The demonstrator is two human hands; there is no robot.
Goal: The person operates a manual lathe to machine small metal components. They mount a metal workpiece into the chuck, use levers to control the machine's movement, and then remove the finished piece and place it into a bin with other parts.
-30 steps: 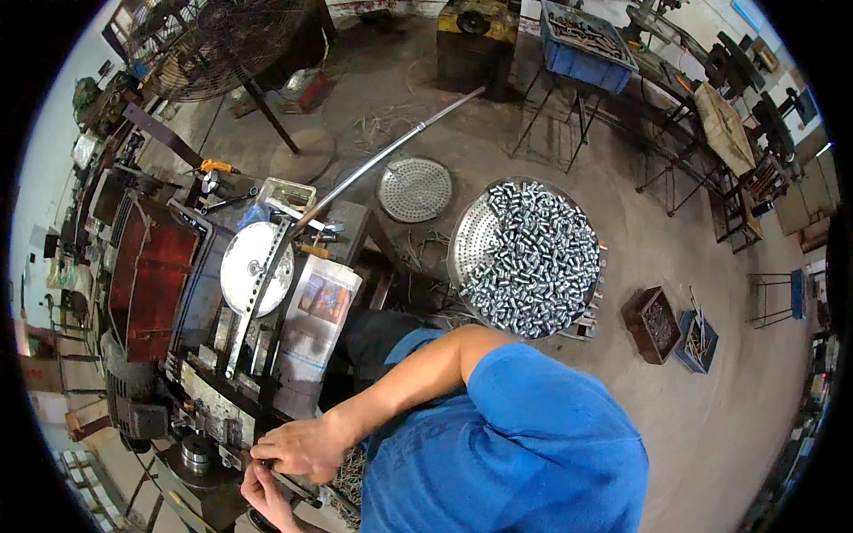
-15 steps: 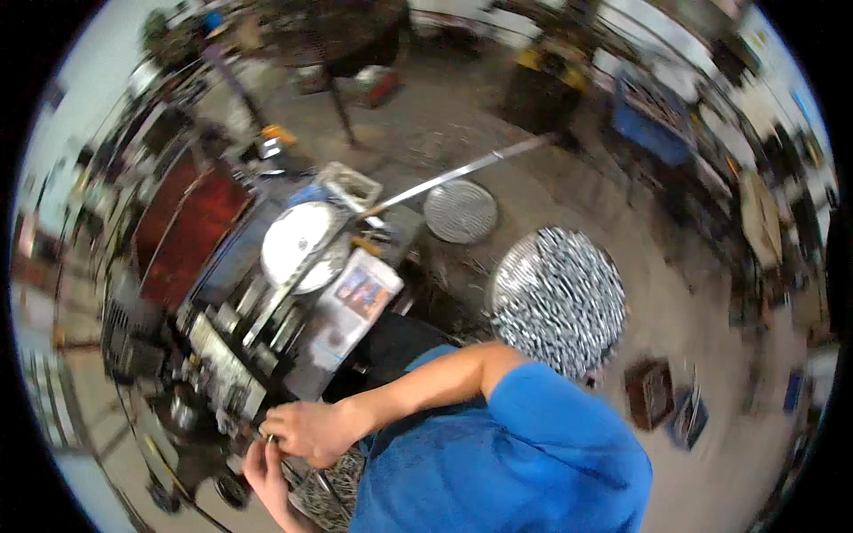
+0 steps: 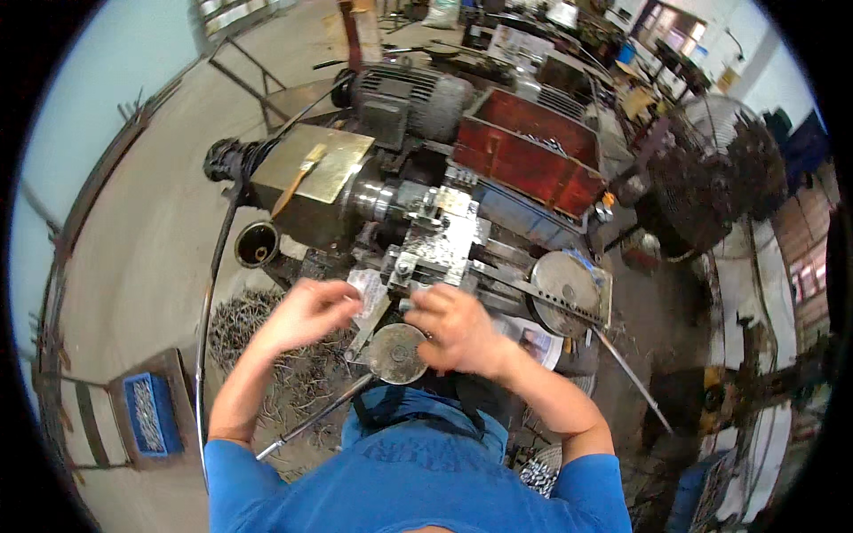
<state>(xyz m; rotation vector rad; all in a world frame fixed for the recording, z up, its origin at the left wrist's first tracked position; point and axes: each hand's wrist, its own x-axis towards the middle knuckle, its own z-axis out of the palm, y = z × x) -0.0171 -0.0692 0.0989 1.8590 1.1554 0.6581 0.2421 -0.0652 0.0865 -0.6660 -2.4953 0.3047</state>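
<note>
My left hand [image 3: 311, 313] is left of centre, its thumb and fingers drawn together in a pinch toward the right. Anything between those fingertips is too small to make out. My right hand [image 3: 458, 330] is curled in front of a small lathe-like machine, and what its fingers hold is hidden. Beyond the hands is the machine's bright metal slide [image 3: 440, 235], beside a round spindle [image 3: 373, 200]. A round metal disc [image 3: 397, 354] on a lever lies below and between my hands. A steel rod [image 3: 320, 416] slants down to the left from it.
A red metal bin [image 3: 529, 151] stands behind the machine, near a motor [image 3: 413, 102]. A brush [image 3: 299, 178] lies on the machine's flat cover. Metal shavings [image 3: 289, 373] heap at the left. At the right are a round lid [image 3: 564, 289], a long bar [image 3: 635, 377] and a large fan [image 3: 711, 173].
My view has swung left to face the machine. My hands, close together at lower left before, are now apart in front of it. The large basin of metal pieces has mostly left view.
</note>
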